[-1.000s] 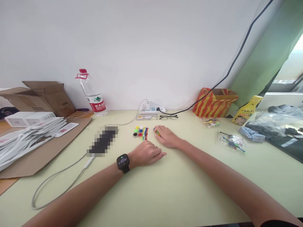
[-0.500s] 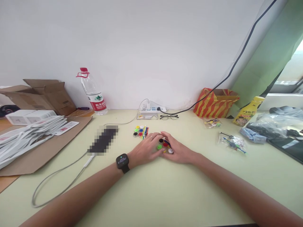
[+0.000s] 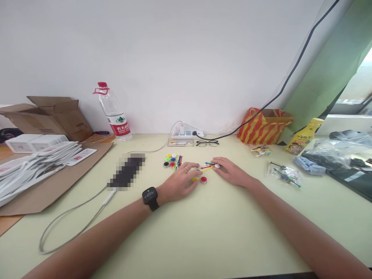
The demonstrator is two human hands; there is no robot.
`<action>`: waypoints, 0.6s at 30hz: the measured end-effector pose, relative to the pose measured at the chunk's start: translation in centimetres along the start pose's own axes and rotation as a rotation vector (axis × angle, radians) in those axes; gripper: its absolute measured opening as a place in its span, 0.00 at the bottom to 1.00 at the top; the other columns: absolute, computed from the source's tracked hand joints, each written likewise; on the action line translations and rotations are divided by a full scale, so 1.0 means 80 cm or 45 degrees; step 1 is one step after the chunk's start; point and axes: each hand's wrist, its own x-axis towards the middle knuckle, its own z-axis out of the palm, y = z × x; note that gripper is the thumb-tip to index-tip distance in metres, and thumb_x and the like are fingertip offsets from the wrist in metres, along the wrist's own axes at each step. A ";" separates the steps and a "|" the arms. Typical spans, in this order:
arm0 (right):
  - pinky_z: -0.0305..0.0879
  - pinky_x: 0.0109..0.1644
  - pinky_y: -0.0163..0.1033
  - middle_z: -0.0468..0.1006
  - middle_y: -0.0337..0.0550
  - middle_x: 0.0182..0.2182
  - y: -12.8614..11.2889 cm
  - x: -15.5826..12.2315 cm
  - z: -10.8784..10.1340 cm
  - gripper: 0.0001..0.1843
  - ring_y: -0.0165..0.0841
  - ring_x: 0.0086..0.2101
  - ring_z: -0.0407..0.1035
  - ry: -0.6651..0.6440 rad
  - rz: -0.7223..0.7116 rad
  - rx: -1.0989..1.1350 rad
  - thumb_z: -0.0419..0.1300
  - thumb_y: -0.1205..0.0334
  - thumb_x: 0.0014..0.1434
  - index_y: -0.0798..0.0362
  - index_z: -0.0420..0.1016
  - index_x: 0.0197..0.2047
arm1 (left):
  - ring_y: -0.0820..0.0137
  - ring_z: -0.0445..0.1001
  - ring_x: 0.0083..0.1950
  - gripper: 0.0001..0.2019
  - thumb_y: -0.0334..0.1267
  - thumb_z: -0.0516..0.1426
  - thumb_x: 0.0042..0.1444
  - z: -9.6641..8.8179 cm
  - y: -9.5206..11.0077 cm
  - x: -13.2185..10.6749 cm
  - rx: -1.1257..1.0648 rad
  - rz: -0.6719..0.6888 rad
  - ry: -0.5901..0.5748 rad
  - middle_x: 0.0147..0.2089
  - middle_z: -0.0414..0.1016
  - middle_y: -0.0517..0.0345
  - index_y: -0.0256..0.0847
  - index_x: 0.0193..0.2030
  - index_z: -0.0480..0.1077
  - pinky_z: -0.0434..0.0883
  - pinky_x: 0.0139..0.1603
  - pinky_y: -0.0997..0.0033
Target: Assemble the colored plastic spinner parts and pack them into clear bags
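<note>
My left hand (image 3: pixel 184 180) rests on the table with curved, parted fingers over several small round pieces. A yellow round piece (image 3: pixel 195 179) shows under it, and a blue one lies by its fingertips. Just right of its thumb is a red round piece (image 3: pixel 204 180) with a clear base. Fingers stretched forward, my right hand (image 3: pixel 230 171) lies low on the table. At its fingertips are a white round piece (image 3: pixel 217 166) and thin coloured arrow-shaped sticks (image 3: pixel 207 167), pointing left. Beyond my left hand sits another group of coloured round pieces (image 3: pixel 173 160) and sticks.
A pixelated dark object (image 3: pixel 126 171) with a cable lies left. Behind are a water bottle (image 3: pixel 118 120), a power strip (image 3: pixel 186 134) and eyeglasses (image 3: pixel 207 143). At right are a bag of small parts (image 3: pixel 283 175), a striped bag (image 3: pixel 263 128) and a yellow bottle (image 3: pixel 303 137).
My hands have parted from around the pile. The right hand has moved right and slightly away from me, the sticks and white piece now at its fingertips. My left hand stays nearly in place.
</note>
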 end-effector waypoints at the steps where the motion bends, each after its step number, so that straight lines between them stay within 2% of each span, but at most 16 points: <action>1: 0.64 0.68 0.55 0.75 0.50 0.61 0.002 0.002 0.001 0.20 0.45 0.61 0.68 0.043 -0.015 -0.003 0.54 0.51 0.71 0.46 0.73 0.63 | 0.56 0.73 0.60 0.14 0.33 0.52 0.71 0.003 -0.003 0.001 0.046 -0.012 0.039 0.60 0.72 0.44 0.44 0.59 0.72 0.73 0.61 0.52; 4: 0.71 0.60 0.54 0.80 0.49 0.50 0.003 0.007 0.003 0.15 0.44 0.52 0.74 0.121 -0.010 -0.049 0.55 0.59 0.69 0.48 0.76 0.56 | 0.60 0.76 0.48 0.13 0.32 0.49 0.72 0.008 -0.009 0.002 0.106 -0.061 0.058 0.47 0.75 0.48 0.42 0.54 0.74 0.76 0.49 0.58; 6: 0.72 0.56 0.52 0.81 0.48 0.47 0.003 0.008 0.003 0.14 0.44 0.47 0.75 0.170 0.033 -0.106 0.55 0.62 0.68 0.48 0.77 0.53 | 0.61 0.76 0.46 0.13 0.33 0.49 0.72 0.009 -0.011 0.003 0.085 -0.086 0.014 0.46 0.76 0.49 0.42 0.52 0.74 0.76 0.46 0.60; 11: 0.72 0.50 0.49 0.81 0.47 0.44 0.010 0.007 0.001 0.13 0.44 0.44 0.74 0.258 0.122 -0.191 0.56 0.66 0.63 0.49 0.77 0.49 | 0.57 0.76 0.58 0.14 0.39 0.54 0.71 0.003 -0.005 0.002 -0.020 -0.041 -0.026 0.56 0.77 0.46 0.44 0.59 0.72 0.75 0.58 0.54; 14: 0.72 0.49 0.48 0.81 0.47 0.43 0.015 0.008 0.001 0.13 0.43 0.44 0.74 0.285 0.156 -0.157 0.56 0.68 0.62 0.49 0.77 0.48 | 0.54 0.72 0.65 0.18 0.44 0.57 0.69 -0.004 0.000 0.002 -0.056 0.021 -0.086 0.65 0.73 0.46 0.48 0.64 0.71 0.72 0.65 0.50; 18: 0.72 0.46 0.46 0.79 0.46 0.41 0.018 0.010 0.003 0.14 0.41 0.41 0.74 0.281 0.179 -0.079 0.55 0.69 0.61 0.49 0.76 0.48 | 0.53 0.71 0.65 0.15 0.44 0.57 0.69 -0.011 0.005 0.003 -0.051 0.049 -0.148 0.68 0.70 0.48 0.50 0.60 0.74 0.70 0.66 0.47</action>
